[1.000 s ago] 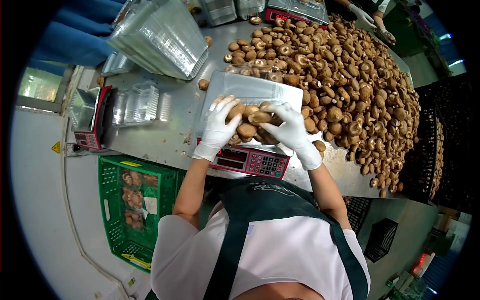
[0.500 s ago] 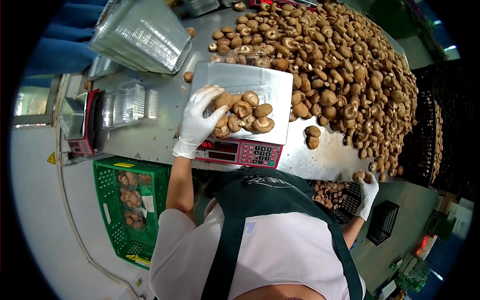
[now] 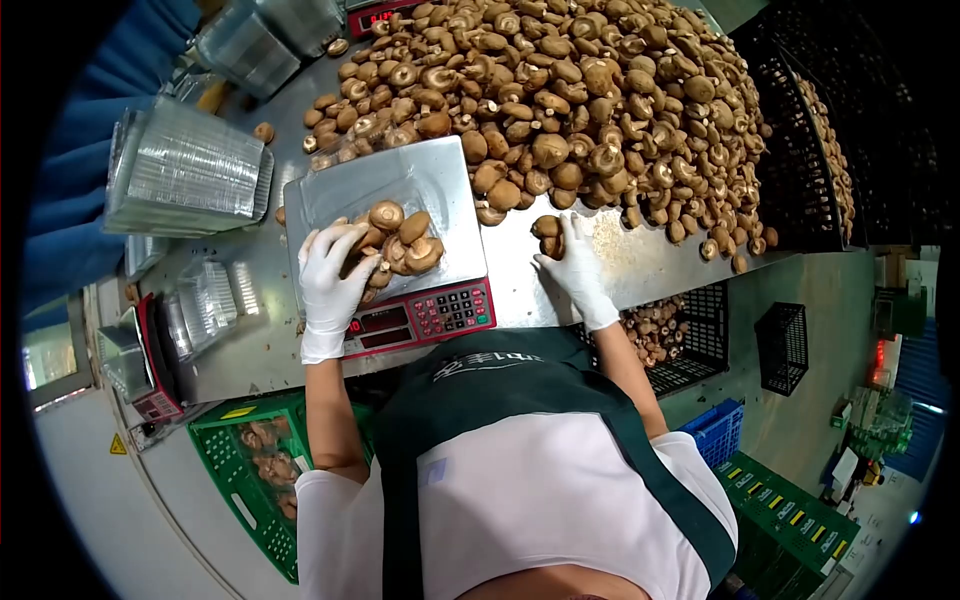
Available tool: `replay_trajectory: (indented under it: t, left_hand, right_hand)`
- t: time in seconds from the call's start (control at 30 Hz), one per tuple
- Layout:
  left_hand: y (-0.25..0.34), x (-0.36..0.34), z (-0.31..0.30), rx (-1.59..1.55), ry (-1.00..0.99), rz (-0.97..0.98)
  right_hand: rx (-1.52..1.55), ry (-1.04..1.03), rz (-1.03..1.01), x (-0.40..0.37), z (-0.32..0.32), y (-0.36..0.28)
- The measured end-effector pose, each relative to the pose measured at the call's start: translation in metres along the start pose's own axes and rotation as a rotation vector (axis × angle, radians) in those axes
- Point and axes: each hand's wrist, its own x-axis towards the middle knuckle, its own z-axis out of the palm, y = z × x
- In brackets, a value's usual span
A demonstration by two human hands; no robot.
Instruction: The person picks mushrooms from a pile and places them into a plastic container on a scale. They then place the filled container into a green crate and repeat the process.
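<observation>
My left hand (image 3: pixel 330 285), in a white glove, rests at the left side of a group of brown shiitake mushrooms (image 3: pixel 415 255). Its fingers and thumb curl round the nearest ones. The group sits in a clear plastic tray, hard to make out, on the metal plate of a red digital scale (image 3: pixel 455 312). To the right, my gloved right hand (image 3: pixel 582 275) is low over the steel table (image 3: pixel 520 285). Its thumb and fingers close about a couple of shiitake mushrooms (image 3: pixel 548 236); its palm side is hidden.
A large mushroom pile (image 3: pixel 600 100) covers the table behind and right of the scale. Stacked clear trays (image 3: pixel 190 170) stand left. A second scale (image 3: pixel 155 400) is at the far left. Below are a green crate (image 3: pixel 250 500) and a black crate (image 3: pixel 700 350) holding mushrooms.
My right hand has moved from the table's right front edge leftward to the mushrooms beside the scale. My left hand stays at the group on the scale. The view has shifted.
</observation>
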Motion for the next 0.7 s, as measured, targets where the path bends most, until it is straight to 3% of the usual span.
replay_trajectory:
  t: [0.03, 0.07, 0.1, 0.2, 0.23, 0.33, 0.5, 0.57, 0.63, 0.7]
  left_hand:
    - [0.005, 0.000, -0.004, 0.002, 0.001, 0.000]
    - [0.009, 0.000, -0.007, -0.117, 0.073, -0.103]
    - [0.012, -0.001, -0.011, -0.236, 0.146, -0.207]
    - [0.007, -0.007, -0.018, -0.218, 0.218, -0.229]
    - [0.004, -0.009, -0.019, -0.218, 0.257, -0.247]
    - [-0.001, -0.014, -0.017, -0.303, 0.288, -0.328]
    - [-0.004, -0.017, -0.018, -0.471, 0.375, -0.438]
    - [-0.005, -0.017, -0.023, -0.454, 0.408, -0.465]
    - [-0.005, -0.017, -0.031, -0.410, 0.435, -0.522]
    - [-0.009, -0.019, -0.034, -0.555, 0.503, -0.557]
  right_hand:
    - [-0.029, -0.021, 0.005, 0.003, 0.003, -0.005]
    - [0.036, 0.106, -0.062, 0.008, 0.025, 0.012]
    - [0.036, 0.105, -0.068, 0.011, 0.024, 0.014]
    - [0.349, 0.046, 0.197, 0.018, 0.026, 0.022]
    - [0.641, -0.009, 0.284, 0.023, 0.027, 0.026]
    - [0.902, 0.059, 0.241, 0.027, 0.018, 0.023]
    - [1.442, -0.101, 0.334, 0.037, 0.001, 0.009]
    - [1.521, -0.203, 0.209, 0.039, -0.014, -0.015]
    - [1.412, -0.255, 0.066, 0.039, -0.036, -0.053]
    - [1.354, -0.264, -0.097, 0.033, -0.060, -0.106]
